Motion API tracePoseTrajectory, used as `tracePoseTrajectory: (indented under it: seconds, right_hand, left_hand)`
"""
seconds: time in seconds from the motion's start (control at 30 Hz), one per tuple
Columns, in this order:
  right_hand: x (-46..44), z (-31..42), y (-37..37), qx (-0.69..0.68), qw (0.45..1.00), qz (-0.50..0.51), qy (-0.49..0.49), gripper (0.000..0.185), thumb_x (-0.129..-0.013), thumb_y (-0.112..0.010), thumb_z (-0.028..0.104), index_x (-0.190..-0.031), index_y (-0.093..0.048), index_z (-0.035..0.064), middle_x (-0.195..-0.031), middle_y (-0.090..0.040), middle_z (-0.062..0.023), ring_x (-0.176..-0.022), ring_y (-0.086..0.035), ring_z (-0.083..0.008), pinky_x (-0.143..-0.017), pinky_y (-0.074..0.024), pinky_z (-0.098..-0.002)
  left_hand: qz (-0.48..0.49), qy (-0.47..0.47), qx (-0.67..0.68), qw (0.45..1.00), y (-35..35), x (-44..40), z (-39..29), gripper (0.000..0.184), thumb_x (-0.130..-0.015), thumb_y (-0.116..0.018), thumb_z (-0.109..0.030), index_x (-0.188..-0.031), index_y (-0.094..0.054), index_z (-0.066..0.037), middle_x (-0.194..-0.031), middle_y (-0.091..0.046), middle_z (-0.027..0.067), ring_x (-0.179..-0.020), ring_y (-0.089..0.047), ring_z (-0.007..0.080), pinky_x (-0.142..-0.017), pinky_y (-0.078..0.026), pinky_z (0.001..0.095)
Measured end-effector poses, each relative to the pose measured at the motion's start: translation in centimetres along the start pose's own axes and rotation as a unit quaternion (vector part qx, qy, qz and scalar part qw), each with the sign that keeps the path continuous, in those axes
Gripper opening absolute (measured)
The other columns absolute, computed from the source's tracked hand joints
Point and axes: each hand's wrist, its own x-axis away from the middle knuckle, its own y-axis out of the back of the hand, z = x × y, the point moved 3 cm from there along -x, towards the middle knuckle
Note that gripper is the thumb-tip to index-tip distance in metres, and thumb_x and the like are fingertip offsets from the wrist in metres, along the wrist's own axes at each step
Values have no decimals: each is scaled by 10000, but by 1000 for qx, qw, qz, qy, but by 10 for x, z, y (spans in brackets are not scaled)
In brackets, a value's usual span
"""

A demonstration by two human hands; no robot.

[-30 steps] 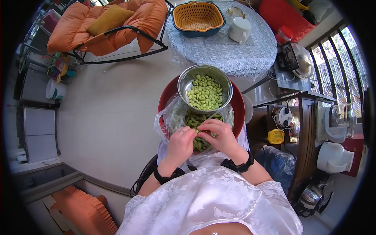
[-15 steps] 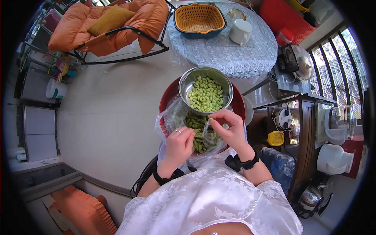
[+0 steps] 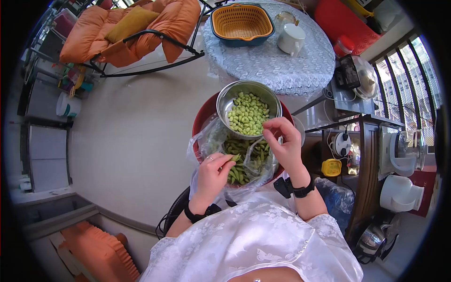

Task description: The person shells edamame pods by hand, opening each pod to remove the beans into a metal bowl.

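Observation:
A steel bowl (image 3: 225, 109) of shelled green beans (image 3: 248, 114) sits on the far side of a red basin (image 3: 201, 120). Nearer to me, a clear plastic bag (image 3: 203, 139) in the basin holds green edamame pods (image 3: 239, 173). My left hand (image 3: 213, 175) pinches one edamame pod (image 3: 235, 158) between thumb and fingers above the bag. At the bowl's near right rim is my right hand (image 3: 287, 144), its fingers curled and thumb close to the index finger; whether a bean is between them I cannot make out.
Beyond the basin, a cloth-covered table (image 3: 305, 70) bears an orange strainer basket (image 3: 242, 22) and a white lidded mug (image 3: 291, 39). A wooden shelf unit (image 3: 364, 174) stands at right. Back left is an orange padded chair (image 3: 178, 28).
My right hand has moved away from my left, up and right to the bowl's rim; the bean seen at its fingertips no longer shows. My left hand stays over the bag with the pod.

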Motion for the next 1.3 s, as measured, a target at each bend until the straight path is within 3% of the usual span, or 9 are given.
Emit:
tracePoseTrajectory:
  seconds: [0.13, 0.3, 0.43, 0.53, 0.6, 0.8, 1.0, 1.17, 1.3]
  right_hand:
    - [29, 40, -8, 55, 971, 230, 33, 336, -818, -788, 66, -1144, -709, 55, -1024, -672, -70, -820, -671, -174, -673, -541, -277]
    - [47, 18, 1, 14, 969, 244, 36, 230, -823, -797, 89, -1041, -741, 44, -960, -684, -68, -795, -671, -201, -676, -539, -297]
    - [40, 9, 45, 8, 996, 88, -29, 126, -842, -742, -10, -964, -713, 4, -898, -667, -33, -719, -604, -61, -652, -469, -204]
    - [37, -27, 81, -67, 986, -94, -122, 138, -895, -705, -5, -1030, -675, -7, -893, -668, 14, -748, -604, -48, -696, -480, -201]
    - [37, -74, 108, 22, 983, -140, -117, 189, -886, -707, 16, -1071, -674, -6, -871, -670, 11, -748, -607, -51, -689, -490, -212]
    - [36, -133, 122, 207, 957, -136, -150, 341, -862, -718, 63, -1190, -649, 4, -914, -673, -5, -744, -603, -58, -673, -511, -239]
    - [33, -80, 84, 80, 981, -153, -87, 319, -884, -687, 14, -1200, -645, 1, -907, -671, -37, -749, -615, -78, -680, -514, -227]
    - [37, -9, 49, 68, 995, -69, 4, 115, -867, -709, 0, -982, -707, 8, -822, -659, -4, -624, -554, -35, -568, -416, -201]
    - [44, 15, 15, 41, 991, 98, -86, 155, -865, -728, 61, -1015, -742, 23, -807, -676, -5, -593, -531, -33, -523, -397, -207]
  left_hand:
    - [94, 75, 85, 989, 1, -6, -16, 168, -839, -756, -61, -988, -738, 14, -841, -684, 105, -754, -655, 189, -675, -503, 313]
    - [156, 66, 142, 975, -5, -13, -25, 197, -839, -770, -97, -1004, -737, 6, -833, -681, 92, -763, -648, 163, -680, -501, 295]
    - [87, 56, 63, 993, 0, -22, -14, 172, -851, -748, -105, -993, -735, -10, -879, -695, 97, -789, -670, 207, -704, -518, 318]
    - [46, -37, -85, 995, 1, -24, 13, 125, -858, -718, -88, -955, -711, -9, -950, -696, 111, -835, -672, 315, -746, -532, 394]
    - [61, -28, -92, 993, -1, -22, 13, 108, -850, -699, -76, -947, -707, -28, -962, -690, 115, -897, -656, 346, -803, -526, 430]
    - [136, -81, -272, 949, -26, -11, 15, 191, -793, -744, -80, -981, -714, -66, -1028, -664, 106, -1014, -621, 301, -831, -537, 412]
    - [129, -27, -310, 942, -34, -10, 21, 223, -752, -764, -60, -968, -716, -75, -1048, -637, 98, -997, -613, 306, -804, -545, 412]
    - [72, 3, -153, 986, -20, -16, 15, 215, -770, -789, -78, -969, -718, -40, -941, -694, 96, -877, -673, 268, -772, -543, 370]
    - [49, 121, 75, 989, -5, -15, -2, 250, -797, -805, -92, -1025, -727, -24, -915, -724, 82, -796, -679, 181, -720, -535, 308]
